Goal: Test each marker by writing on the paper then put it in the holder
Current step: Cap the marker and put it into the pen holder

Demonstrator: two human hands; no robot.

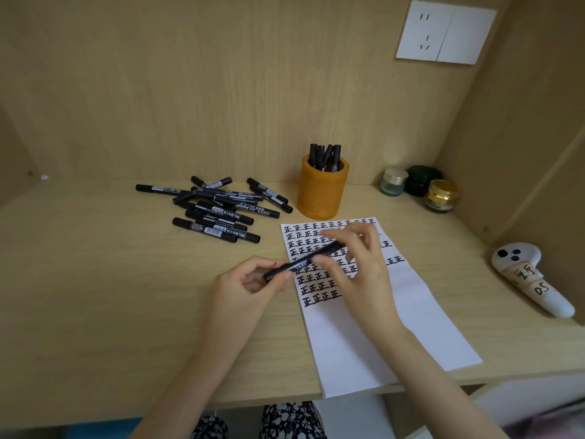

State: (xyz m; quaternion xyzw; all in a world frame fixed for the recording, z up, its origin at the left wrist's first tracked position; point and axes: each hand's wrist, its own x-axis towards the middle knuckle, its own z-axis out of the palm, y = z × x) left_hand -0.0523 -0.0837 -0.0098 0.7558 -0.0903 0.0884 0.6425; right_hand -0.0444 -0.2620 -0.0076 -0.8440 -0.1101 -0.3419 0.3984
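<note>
A black marker (305, 259) lies slanted between both hands, just above the paper's left edge. My left hand (253, 280) pinches its lower end and my right hand (361, 258) pinches its upper part, fingers spread. The white paper (380, 337) carries rows of black written characters on its upper half. Behind it stands an orange round holder (321, 194) with several black markers upright inside. A pile of several loose black markers (221, 210) lies on the desk to the holder's left.
Three small jars (419, 186) stand in the back right corner. A white controller (531, 277) with written tape lies at the right wall. A white wall socket (444, 34) sits high on the back panel. The wooden desk's front edge (269, 403) runs near my lap.
</note>
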